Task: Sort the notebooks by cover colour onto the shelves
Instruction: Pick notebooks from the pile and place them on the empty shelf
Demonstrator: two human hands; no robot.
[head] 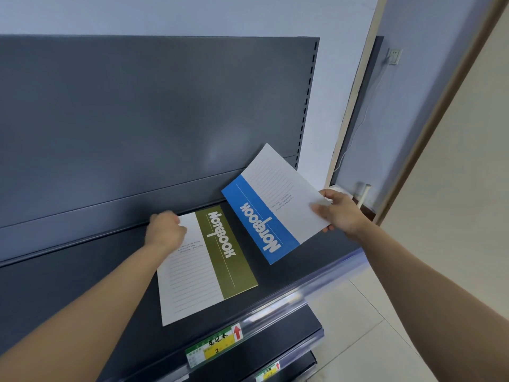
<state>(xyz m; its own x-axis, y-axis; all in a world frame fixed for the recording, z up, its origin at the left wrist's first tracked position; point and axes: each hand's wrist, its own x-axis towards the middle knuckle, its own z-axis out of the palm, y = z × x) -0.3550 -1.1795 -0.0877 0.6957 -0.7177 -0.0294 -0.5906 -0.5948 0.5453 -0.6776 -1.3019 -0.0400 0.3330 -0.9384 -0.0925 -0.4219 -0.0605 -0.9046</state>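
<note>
Sorting seems barely begun: the left hand (165, 232) grips the green notebook (231, 252) lying on the shelf (82, 285), while the right hand (338, 213) pinches the blue notebook (256, 216), not yet shelved.

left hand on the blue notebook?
No, the left hand holds the green notebook; the right hand holds the blue notebook.

olive notebook (223, 250): "Notebook" | blue notebook (257, 226): "Notebook" | shelf-edge label (217, 347): "2", red arrow
</note>
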